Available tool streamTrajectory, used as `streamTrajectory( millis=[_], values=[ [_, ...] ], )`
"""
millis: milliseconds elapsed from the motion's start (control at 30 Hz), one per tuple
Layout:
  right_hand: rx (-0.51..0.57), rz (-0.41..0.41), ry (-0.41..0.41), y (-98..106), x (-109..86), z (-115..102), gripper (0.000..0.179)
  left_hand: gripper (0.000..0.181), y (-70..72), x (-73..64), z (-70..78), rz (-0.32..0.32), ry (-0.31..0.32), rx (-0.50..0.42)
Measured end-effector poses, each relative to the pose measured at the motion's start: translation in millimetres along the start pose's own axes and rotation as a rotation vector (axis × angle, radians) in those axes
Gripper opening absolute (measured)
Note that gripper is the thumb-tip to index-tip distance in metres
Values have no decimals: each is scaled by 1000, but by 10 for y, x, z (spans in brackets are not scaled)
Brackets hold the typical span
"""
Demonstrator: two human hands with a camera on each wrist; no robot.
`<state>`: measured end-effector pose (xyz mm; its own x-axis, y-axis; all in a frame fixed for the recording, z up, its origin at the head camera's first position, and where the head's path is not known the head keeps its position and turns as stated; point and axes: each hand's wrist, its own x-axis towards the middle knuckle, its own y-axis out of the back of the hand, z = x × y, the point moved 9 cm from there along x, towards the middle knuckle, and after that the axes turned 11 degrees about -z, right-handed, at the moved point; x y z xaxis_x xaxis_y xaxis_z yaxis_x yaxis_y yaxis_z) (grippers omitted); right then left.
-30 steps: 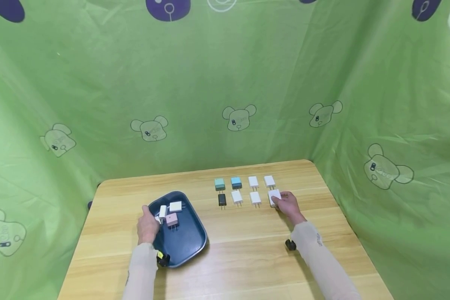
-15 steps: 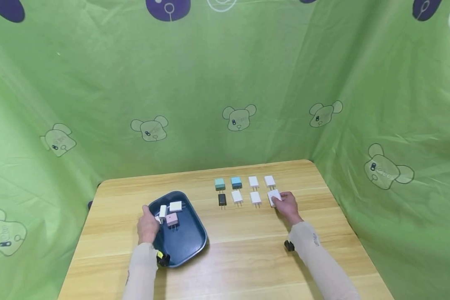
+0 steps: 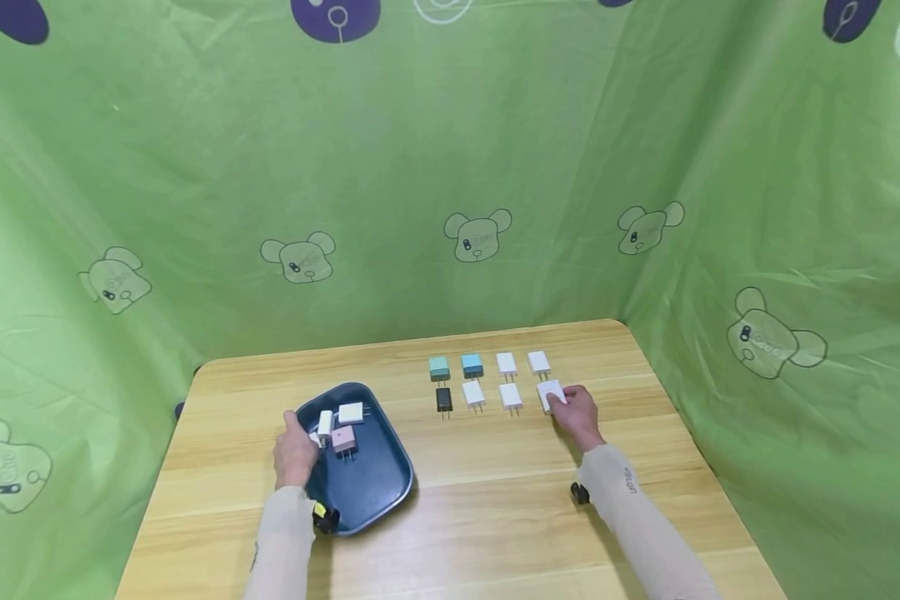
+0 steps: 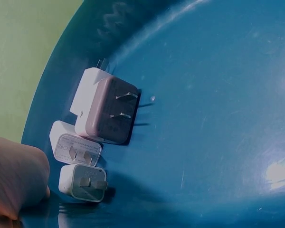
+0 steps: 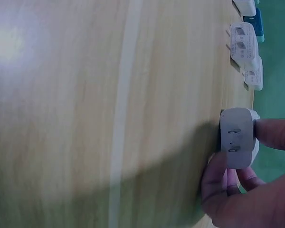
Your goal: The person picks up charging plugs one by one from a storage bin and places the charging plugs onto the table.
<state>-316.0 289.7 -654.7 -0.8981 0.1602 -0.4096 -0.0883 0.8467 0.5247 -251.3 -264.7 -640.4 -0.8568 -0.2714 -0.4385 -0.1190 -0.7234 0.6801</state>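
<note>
My left hand (image 3: 296,451) grips the left rim of a dark blue tray (image 3: 371,500). Inside, close to that hand, lie a pink charger (image 3: 343,439) and several white ones, among them a white charger (image 3: 351,412) by the far rim. In the left wrist view, metal prongs stick out of a small white charger (image 4: 83,183) beside my knuckles. At the right end of the nearer row, my right hand (image 3: 576,414) holds a white wall charger (image 3: 551,395), thumb on top and fingers around its side. Its pronged face (image 5: 236,137) shows in the right wrist view, low at the wooden table.
Two rows of chargers lie on the table (image 3: 480,500): a green charger (image 3: 438,367), a blue charger (image 3: 472,365) and white ones at the back, a black charger (image 3: 444,399) and more white ones in front. A green curtain (image 3: 390,167) surrounds the table's back and sides.
The white charger in my right hand has shifted very slightly to the right, with the fingers still on it. My left hand and the tray stay where they were.
</note>
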Motion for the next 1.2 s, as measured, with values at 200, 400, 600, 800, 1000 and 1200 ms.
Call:
streamTrajectory(
  millis=[200,400,600,800,1000,1200],
  values=[
    [17,0,-8,31,-42,24,48,46,-5,-18,1,-2,-3,0],
    [23,-1,4,38,-57,19,47,44,-12,-29,3,4,3,-11],
    [17,3,7,39,-63,10,47,46,14,-26,-2,15,-5,-8],
    [46,-17,9,61,-72,-18,52,47,18,-10,-21,22,-15,-9],
    [117,84,34,222,-110,-87,55,47,20,-13,-5,18,-15,-16],
    [165,211,72,361,-148,-243,54,49,18,-32,3,13,-14,-20]
  ],
)
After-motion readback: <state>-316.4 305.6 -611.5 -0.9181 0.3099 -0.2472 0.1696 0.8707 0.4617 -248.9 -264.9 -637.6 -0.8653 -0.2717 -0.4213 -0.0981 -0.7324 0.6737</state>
